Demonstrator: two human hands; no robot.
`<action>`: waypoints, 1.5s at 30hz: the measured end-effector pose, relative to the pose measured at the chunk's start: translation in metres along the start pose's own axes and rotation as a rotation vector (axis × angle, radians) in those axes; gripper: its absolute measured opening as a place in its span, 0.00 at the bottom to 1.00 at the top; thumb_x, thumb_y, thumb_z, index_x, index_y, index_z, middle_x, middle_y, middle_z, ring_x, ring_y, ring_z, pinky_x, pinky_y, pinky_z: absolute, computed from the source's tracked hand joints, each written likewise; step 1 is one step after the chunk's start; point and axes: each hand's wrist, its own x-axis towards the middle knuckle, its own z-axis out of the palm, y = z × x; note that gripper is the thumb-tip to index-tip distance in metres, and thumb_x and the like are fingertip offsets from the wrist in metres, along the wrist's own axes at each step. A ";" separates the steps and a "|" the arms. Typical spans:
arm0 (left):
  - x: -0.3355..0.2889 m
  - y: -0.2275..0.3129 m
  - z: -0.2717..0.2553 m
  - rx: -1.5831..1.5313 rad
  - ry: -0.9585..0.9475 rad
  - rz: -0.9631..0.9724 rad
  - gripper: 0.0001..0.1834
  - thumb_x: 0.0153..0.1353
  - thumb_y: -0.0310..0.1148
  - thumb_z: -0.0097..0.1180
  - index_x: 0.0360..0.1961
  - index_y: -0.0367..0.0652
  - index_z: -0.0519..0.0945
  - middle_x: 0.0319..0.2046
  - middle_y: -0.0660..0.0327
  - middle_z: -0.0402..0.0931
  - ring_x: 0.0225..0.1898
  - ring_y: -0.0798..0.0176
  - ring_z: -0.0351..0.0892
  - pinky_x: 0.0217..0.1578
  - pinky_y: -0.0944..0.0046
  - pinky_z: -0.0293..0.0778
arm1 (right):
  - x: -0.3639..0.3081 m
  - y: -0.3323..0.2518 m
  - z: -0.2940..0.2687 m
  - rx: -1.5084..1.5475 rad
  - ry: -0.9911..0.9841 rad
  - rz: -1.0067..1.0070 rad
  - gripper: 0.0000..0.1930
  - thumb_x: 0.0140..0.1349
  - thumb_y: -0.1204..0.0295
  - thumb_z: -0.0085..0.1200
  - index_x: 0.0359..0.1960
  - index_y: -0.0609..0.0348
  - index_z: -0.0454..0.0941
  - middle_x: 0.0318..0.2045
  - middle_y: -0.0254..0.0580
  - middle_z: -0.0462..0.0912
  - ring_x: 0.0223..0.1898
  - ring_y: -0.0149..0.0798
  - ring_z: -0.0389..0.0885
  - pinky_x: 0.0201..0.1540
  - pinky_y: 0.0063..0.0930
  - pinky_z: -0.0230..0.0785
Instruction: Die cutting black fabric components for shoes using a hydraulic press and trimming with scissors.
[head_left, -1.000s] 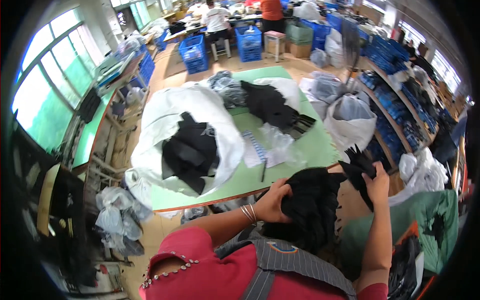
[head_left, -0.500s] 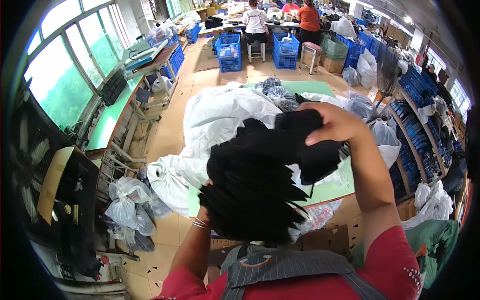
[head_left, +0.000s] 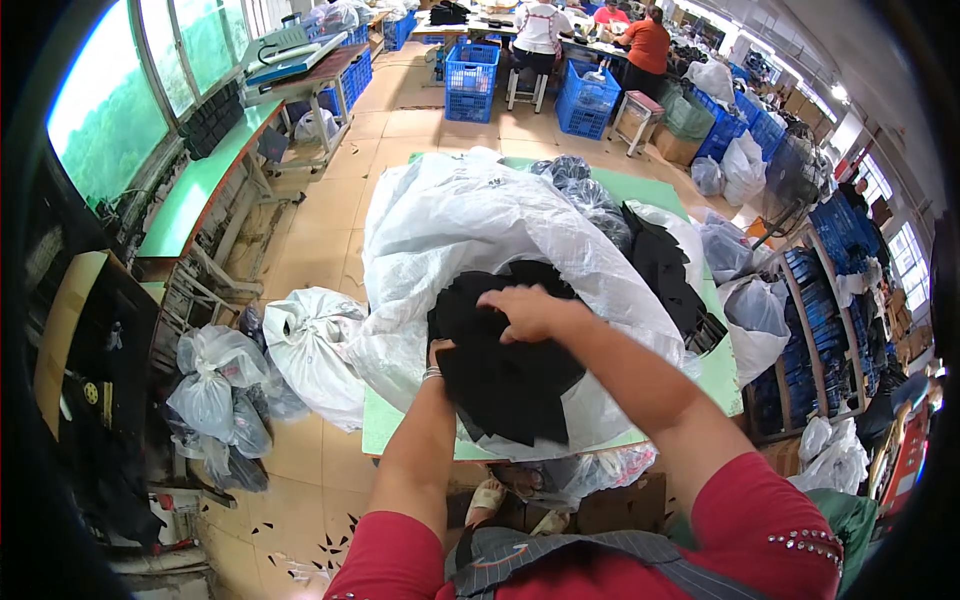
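Note:
A thick stack of black fabric pieces (head_left: 515, 390) lies over the open mouth of a big white woven sack (head_left: 440, 215) on the green table. My left hand (head_left: 440, 353) grips the stack's left edge, its fingers partly hidden by the cloth. Over the top of the stack, my right hand (head_left: 530, 312) reaches in from the right, thumb and fingers apart and touching the cloth. Farther right on the table rests a second pile of black pieces (head_left: 660, 265).
Dark plastic-wrapped bundles (head_left: 585, 190) sit at the table's far side. A tied white sack (head_left: 315, 340) and clear bags (head_left: 215, 385) stand to the left. Blue crates (head_left: 471, 80) and other people are farther off; a rack (head_left: 825, 300) stands at right.
The raised black stack has come down onto the white sack. My right hand has let go of the pieces it held, which now lie at the right, and moved left over the stack.

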 end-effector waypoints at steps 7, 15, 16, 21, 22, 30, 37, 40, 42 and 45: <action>0.056 0.093 -0.024 -1.290 0.013 -1.104 0.15 0.55 0.37 0.53 0.40 0.40 0.79 0.35 0.55 0.80 0.34 0.58 0.81 0.32 0.56 0.77 | -0.017 -0.005 0.135 -0.083 0.458 0.151 0.44 0.46 0.39 0.58 0.67 0.24 0.54 0.70 0.50 0.44 0.70 0.59 0.36 0.60 0.76 0.30; 0.015 0.178 -0.112 0.853 0.620 -0.283 0.33 0.44 0.34 0.69 0.53 0.38 0.71 0.53 0.46 0.70 0.55 0.44 0.68 0.55 0.49 0.62 | 0.001 -0.010 0.148 -0.103 0.309 0.245 0.46 0.51 0.47 0.60 0.69 0.21 0.43 0.71 0.47 0.29 0.70 0.61 0.21 0.59 0.80 0.23; 0.000 0.172 -0.116 0.873 0.624 -0.285 0.33 0.44 0.34 0.69 0.53 0.38 0.71 0.53 0.46 0.70 0.55 0.44 0.68 0.55 0.49 0.62 | 0.004 -0.018 0.154 -0.120 0.314 0.224 0.46 0.51 0.48 0.60 0.69 0.21 0.43 0.71 0.47 0.28 0.70 0.61 0.21 0.58 0.81 0.23; -0.057 0.121 -0.117 -0.104 0.487 -1.080 0.17 0.59 0.39 0.59 0.36 0.33 0.76 0.29 0.54 0.77 0.31 0.58 0.76 0.34 0.58 0.72 | 0.002 -0.046 0.186 -0.190 0.370 0.073 0.47 0.49 0.56 0.60 0.69 0.19 0.43 0.72 0.45 0.30 0.70 0.61 0.23 0.54 0.86 0.28; -0.054 0.127 -0.112 -0.136 0.491 -1.027 0.18 0.62 0.42 0.54 0.32 0.33 0.76 0.24 0.58 0.74 0.26 0.63 0.72 0.29 0.60 0.70 | 0.002 -0.049 0.198 -0.226 0.397 0.032 0.43 0.51 0.58 0.57 0.68 0.19 0.47 0.72 0.45 0.32 0.70 0.61 0.25 0.54 0.86 0.28; 0.034 0.329 -0.144 -0.657 0.479 -0.899 0.11 0.65 0.40 0.51 0.31 0.44 0.74 0.26 0.71 0.67 0.27 0.76 0.62 0.26 0.71 0.60 | 0.028 -0.007 0.137 -0.309 0.682 0.096 0.27 0.60 0.65 0.44 0.62 0.25 0.64 0.71 0.47 0.42 0.70 0.64 0.36 0.54 0.86 0.30; 0.005 0.412 -0.230 -0.594 0.536 -0.571 0.18 0.67 0.40 0.46 0.46 0.34 0.73 0.40 0.59 0.76 0.39 0.65 0.75 0.42 0.65 0.71 | 0.048 0.053 0.053 -0.541 0.490 0.247 0.31 0.61 0.60 0.48 0.66 0.25 0.57 0.72 0.47 0.39 0.70 0.63 0.35 0.55 0.86 0.29; 0.015 0.418 -0.237 -0.667 0.534 -0.504 0.22 0.68 0.41 0.43 0.51 0.31 0.71 0.46 0.55 0.76 0.44 0.61 0.76 0.46 0.62 0.72 | 0.063 0.034 -0.002 -0.162 0.050 0.196 0.50 0.44 0.43 0.63 0.70 0.30 0.48 0.72 0.45 0.37 0.71 0.62 0.30 0.58 0.81 0.32; 0.028 0.423 -0.233 -0.722 0.525 -0.474 0.23 0.69 0.42 0.43 0.52 0.32 0.71 0.48 0.55 0.75 0.48 0.60 0.76 0.46 0.62 0.72 | 0.068 0.044 -0.051 0.038 0.044 0.075 0.43 0.49 0.44 0.60 0.68 0.35 0.56 0.68 0.46 0.54 0.69 0.55 0.49 0.65 0.58 0.45; 0.036 0.418 -0.229 -0.753 0.559 -0.467 0.24 0.69 0.44 0.42 0.52 0.31 0.71 0.48 0.55 0.75 0.48 0.61 0.75 0.48 0.63 0.71 | 0.056 0.098 -0.132 -0.009 0.204 0.166 0.39 0.48 0.42 0.59 0.63 0.39 0.65 0.62 0.43 0.68 0.61 0.46 0.67 0.63 0.40 0.57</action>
